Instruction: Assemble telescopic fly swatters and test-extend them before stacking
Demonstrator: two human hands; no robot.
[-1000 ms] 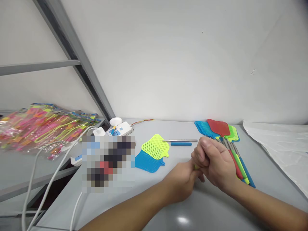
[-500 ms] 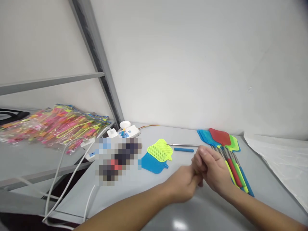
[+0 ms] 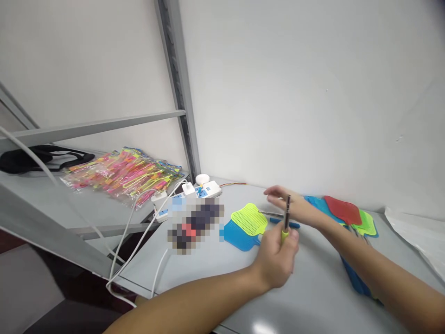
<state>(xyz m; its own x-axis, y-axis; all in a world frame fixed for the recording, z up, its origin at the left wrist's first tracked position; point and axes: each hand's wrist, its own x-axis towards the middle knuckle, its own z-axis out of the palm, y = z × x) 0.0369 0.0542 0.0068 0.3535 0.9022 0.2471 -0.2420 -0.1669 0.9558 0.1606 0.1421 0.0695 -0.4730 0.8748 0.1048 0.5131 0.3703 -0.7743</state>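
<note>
Grey tabletop (image 3: 320,273) meets white wall (image 3: 278,93); on my remote feed, L hand (image 3: 278,255) wraps a yellow grip (image 3: 285,235) w/ metal rod (image 3: 287,215) upright, prob. so the tip stands free. R hand (image 3: 290,204), open, empty afaict, hovers near loose rod (image 3: 271,214) + blue handle (image 3: 285,223). Yellow mesh head (image 3: 249,219) overlaps blue mesh head (image 3: 239,237), both left of these, prob. for easy reach.

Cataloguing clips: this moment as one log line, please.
left hand: holds yellow handle with metal rod; right hand: open, over table; yellow mesh head: overlaps blue head
</note>
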